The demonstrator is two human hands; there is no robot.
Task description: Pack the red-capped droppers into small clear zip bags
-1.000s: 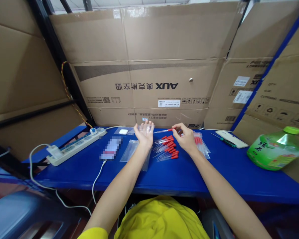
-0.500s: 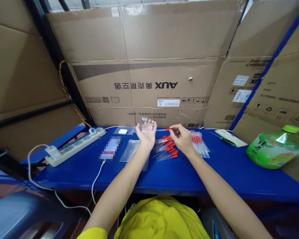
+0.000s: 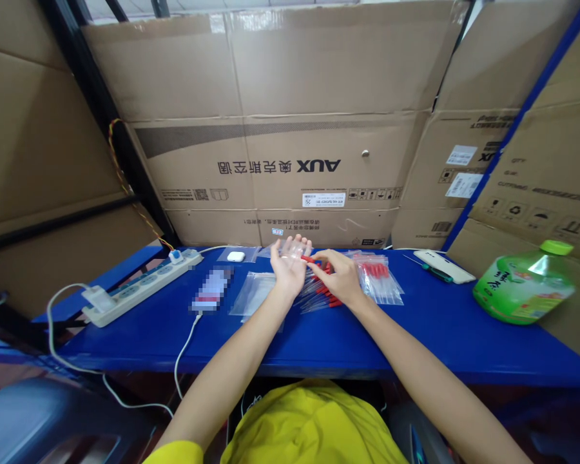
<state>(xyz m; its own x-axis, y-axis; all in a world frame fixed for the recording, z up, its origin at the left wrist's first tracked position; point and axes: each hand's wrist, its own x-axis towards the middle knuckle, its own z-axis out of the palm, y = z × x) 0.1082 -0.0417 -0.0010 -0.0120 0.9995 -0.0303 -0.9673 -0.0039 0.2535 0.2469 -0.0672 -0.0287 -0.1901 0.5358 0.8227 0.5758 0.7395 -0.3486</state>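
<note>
L hand point(image 3: 288, 268): wide, palm up, clear plastic point(image 3: 296, 249) across fingers
R hand point(image 3: 341, 276): pinching red-capped tube point(image 3: 309, 259) @ L palm
Tube risk: poss. drop if pinch slips
Pile point(image 3: 314, 298): nr R hand, may scatter if bumped

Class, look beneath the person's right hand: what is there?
Beneath the right hand, loose red-ended clear tubes lie on the blue table; some red ends and shafts show around it. Whatever the hand covers cannot be seen.

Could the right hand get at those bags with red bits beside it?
Probably yes: the right hand is close to the bags, and nothing visible stands between them, though it holds a red-ended piece.
</note>
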